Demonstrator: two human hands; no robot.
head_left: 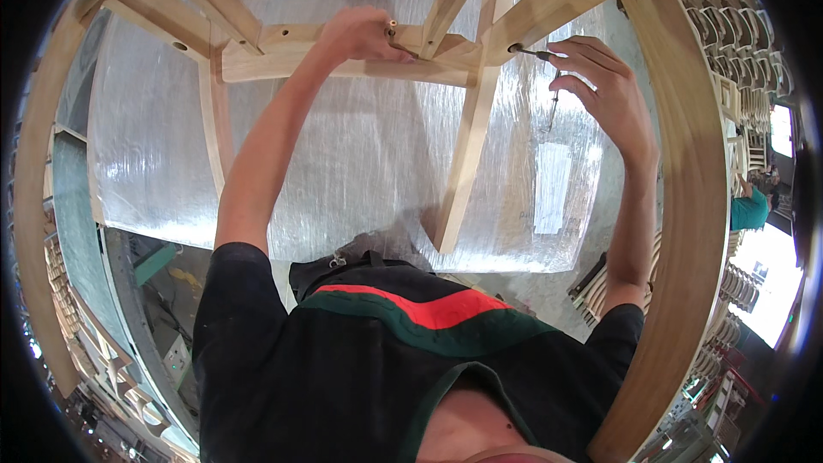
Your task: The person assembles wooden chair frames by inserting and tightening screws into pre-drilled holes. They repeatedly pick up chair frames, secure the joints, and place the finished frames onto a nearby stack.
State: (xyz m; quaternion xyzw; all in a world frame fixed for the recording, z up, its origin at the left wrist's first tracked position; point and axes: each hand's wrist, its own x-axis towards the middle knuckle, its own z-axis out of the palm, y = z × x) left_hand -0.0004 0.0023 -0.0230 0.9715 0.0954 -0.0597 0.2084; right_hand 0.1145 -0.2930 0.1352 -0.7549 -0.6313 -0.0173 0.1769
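Note:
A pale wooden chair frame stands before me, with a cross rail (283, 69) between two legs. My left hand (356, 34) is closed over that rail, its fingers curled around small metal fasteners (393, 29) that partly show; the palm hides the rest. To the right, my right hand (596, 81) pinches a thin metal rod tool, like a hex key (542, 55), between thumb and fingers. The tool's tip meets a dark hole (514, 49) in the slanted side rail (553, 13). Another thin shaft hangs below the fingers.
Curved wooden arms (690, 163) bow round both sides. Under the frame lies a surface wrapped in clear film (360, 154), with a white label (552, 184). Stacked wooden chair parts (737, 26) fill the right side, where a person in green (750, 208) is visible.

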